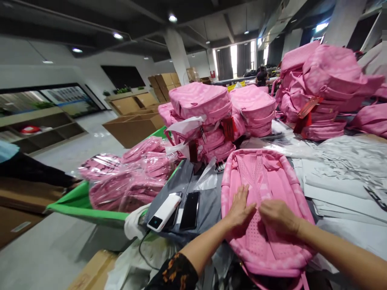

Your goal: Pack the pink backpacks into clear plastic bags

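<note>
A pink backpack (252, 235) lies on the table in front of me, its padded, perforated back panel and shoulder straps facing up. My left hand (240, 207) rests flat on the left side of that panel with fingers stretched out. Over the strap on the right side, my right hand (278, 217) is closed with its fingers curled in. What those fingers grip, if anything, is hidden. Left of the backpack are a black phone (190, 210) and a white power bank (164, 212), with a cable hanging from the table edge.
Stacked pink backpacks (201, 102) with red tags stand behind, and a taller pile (329, 76) rises at right. A green-rimmed bin (90, 215) holds several bagged backpacks. White paper sheets (335, 181) cover the right side. Cardboard boxes (136, 125) and a person's arm (36, 171) are at left.
</note>
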### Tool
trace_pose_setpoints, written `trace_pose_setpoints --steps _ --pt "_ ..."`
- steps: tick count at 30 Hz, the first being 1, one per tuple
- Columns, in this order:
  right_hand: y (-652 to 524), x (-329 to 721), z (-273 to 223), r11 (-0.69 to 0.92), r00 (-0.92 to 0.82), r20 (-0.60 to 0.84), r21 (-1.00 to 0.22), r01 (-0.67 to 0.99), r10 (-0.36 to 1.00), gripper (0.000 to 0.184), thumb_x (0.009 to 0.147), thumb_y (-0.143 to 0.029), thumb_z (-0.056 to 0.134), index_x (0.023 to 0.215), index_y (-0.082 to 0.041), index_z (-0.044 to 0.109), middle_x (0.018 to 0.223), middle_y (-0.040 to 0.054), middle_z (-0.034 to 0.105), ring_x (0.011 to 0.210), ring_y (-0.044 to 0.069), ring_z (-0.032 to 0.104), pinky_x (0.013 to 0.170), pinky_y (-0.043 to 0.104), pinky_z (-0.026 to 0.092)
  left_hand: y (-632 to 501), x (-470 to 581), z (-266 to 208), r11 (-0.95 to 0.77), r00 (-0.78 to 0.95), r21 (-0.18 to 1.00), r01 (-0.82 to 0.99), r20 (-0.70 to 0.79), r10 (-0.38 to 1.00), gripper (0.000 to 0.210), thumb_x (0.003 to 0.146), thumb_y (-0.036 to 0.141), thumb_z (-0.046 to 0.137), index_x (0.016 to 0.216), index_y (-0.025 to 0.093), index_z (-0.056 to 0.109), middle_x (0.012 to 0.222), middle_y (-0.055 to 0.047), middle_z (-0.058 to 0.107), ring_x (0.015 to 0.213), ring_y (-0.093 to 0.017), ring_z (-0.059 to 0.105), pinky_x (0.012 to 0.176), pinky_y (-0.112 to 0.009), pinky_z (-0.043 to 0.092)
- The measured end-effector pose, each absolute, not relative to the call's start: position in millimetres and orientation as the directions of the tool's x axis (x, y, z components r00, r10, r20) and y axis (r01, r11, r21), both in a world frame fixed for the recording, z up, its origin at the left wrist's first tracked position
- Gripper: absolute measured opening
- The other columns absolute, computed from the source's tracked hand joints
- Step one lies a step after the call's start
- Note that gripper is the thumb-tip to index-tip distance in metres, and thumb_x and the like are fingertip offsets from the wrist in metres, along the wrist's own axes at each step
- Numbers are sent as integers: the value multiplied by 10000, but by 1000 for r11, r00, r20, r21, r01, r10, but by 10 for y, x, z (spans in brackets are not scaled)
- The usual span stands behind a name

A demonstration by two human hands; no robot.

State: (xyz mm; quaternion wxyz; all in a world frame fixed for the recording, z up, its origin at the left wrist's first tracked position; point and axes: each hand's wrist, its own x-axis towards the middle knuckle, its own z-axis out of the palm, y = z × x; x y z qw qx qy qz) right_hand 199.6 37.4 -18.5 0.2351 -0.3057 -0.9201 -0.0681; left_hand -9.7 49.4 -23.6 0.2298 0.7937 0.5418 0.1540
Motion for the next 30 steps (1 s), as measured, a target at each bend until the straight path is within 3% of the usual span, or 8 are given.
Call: trace_pose_setpoints --steps 2,5,10,16,21,25,27,30 --pt "481 2041 -116 700 -577 507 -75 710 640 262 981 -190 398 1023 -185 657 846 73 621 701 178 532 619 293 405 372 -263 -156 -240 286 580 778 13 958 616 1011 370 498 1570 163 343 1617 -179 409 1517 -261 362 1219 -432 353" --pt "640 2001 -143 758 -638 455 -142 636 621 349 991 -213 433 1275 -227 634 1040 92 650 864 194 602 748 308 497 171 -425 -26 -160 241 616 771 -50 969 342 991 263 461 1273 149 619 1280 -137 683 1243 -248 609 1102 -403 456" --pt "660 1910 -397 791 -645 463 -285 541 608 346 1039 -332 431 1308 -252 633 1151 113 629 992 222 636 870 391 562 -86 -323 79 -21 341 712 702 -310 887 186 877 151 516 888 162 701 779 -9 714 735 -170 677 745 -276 536" --pt "649 1968 -577 768 -601 482 -335 546 638 385 1040 -326 430 1385 -220 561 1275 144 612 1121 258 638 957 462 576 -15 -347 172 -107 157 671 733 -13 988 249 950 210 466 997 151 704 1003 -89 729 920 -205 672 894 -332 516" --pt "657 1961 -614 763 -574 506 -379 523 644 387 1027 -288 437 1390 -215 551 1289 147 604 1159 248 631 977 430 570 90 -344 146 -74 381 666 742 -328 864 160 837 103 552 828 145 707 797 -26 733 758 -172 681 718 -246 509" --pt "550 1920 -595 752 -598 458 -355 555 658 370 977 -300 534 1321 -189 611 1220 159 643 1091 284 640 937 460 570 278 -395 399 -116 443 661 741 -351 825 347 961 242 476 704 129 681 666 -34 701 582 -154 657 565 -224 464" --pt "437 1883 -587 732 -606 412 -379 565 681 366 955 -295 546 1293 -179 623 1180 161 651 1038 285 638 906 465 570 488 -335 547 -266 459 591 762 -204 865 419 1012 352 455 788 130 732 729 -64 733 649 -181 692 639 -259 508" --pt "231 1838 -601 703 -613 350 -428 568 708 286 974 -303 506 1172 -176 669 1123 156 661 997 269 633 888 434 563 883 -23 554 -547 573 393 739 61 818 404 1021 448 504 1243 186 716 1209 -120 744 1143 -272 678 1028 -401 498"
